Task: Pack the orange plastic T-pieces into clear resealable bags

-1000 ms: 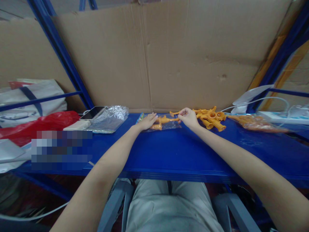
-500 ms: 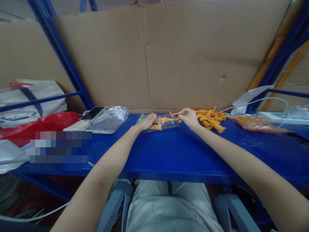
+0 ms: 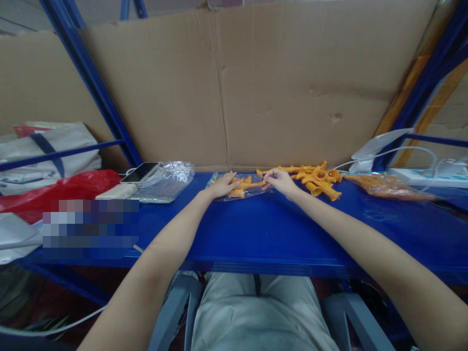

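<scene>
The left hand (image 3: 221, 186) lies flat, covering part of one clear plastic bag of orange branch-shaped parts (image 3: 238, 193) on a blue metal table (image 3: 256, 234); the right hand (image 3: 281, 181) pinches its right end. Loose orange plastic pieces (image 3: 321, 181), too tangled to count, crowd the right hand, with another orange-filled clear bag (image 3: 391, 187) beyond. One dark-screened phone (image 3: 141, 172) lies at left.

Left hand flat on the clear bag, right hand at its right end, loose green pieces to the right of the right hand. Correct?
Wrong on colour: the loose pieces are orange, as the head view shows. The left hand is flat on the clear bag, with the right hand at its right end.
</scene>
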### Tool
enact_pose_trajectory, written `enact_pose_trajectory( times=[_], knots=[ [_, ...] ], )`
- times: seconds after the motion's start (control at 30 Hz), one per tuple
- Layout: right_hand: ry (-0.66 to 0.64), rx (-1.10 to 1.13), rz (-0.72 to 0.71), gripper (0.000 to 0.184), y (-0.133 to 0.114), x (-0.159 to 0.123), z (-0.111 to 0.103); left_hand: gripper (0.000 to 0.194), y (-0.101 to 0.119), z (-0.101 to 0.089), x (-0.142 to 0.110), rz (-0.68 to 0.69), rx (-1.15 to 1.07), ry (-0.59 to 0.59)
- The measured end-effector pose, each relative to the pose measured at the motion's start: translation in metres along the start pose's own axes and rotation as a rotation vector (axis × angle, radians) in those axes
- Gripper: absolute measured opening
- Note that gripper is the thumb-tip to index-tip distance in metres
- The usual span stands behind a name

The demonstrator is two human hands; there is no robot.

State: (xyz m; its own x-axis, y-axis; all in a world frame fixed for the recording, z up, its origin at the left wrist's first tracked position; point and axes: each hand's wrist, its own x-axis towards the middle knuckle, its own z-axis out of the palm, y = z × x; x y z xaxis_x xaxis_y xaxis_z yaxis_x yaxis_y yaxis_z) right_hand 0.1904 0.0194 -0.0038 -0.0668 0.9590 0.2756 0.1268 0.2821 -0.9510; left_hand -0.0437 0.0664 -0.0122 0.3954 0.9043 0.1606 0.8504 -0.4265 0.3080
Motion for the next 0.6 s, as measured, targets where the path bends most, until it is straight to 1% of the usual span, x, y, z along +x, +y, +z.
enact_pose_trajectory(
  times=[0.1,0.23,0.3,0.4,0.6],
  knots=[
    [0.014,-0.057,0.048,0.018,-0.001,-0.001,-0.001,0.070,-0.001,0.001,0.001,-0.018,-0.005,0.036],
    [0.032,-0.155,0.073,0.017,0.005,0.000,0.000,0.065,-0.001,0.000,0.002,-0.169,-0.046,0.147],
    [0.063,-0.220,0.071,0.014,0.008,0.001,0.001,0.063,-0.004,-0.001,0.004,-0.216,-0.091,0.202],
    [0.094,-0.258,0.067,0.020,0.011,0.003,0.003,0.060,-0.008,0.000,0.005,-0.197,-0.151,0.243],
    [0.123,-0.166,0.084,0.030,0.005,0.004,0.002,0.055,-0.008,0.001,0.005,-0.160,-0.238,0.265]
  ],
)
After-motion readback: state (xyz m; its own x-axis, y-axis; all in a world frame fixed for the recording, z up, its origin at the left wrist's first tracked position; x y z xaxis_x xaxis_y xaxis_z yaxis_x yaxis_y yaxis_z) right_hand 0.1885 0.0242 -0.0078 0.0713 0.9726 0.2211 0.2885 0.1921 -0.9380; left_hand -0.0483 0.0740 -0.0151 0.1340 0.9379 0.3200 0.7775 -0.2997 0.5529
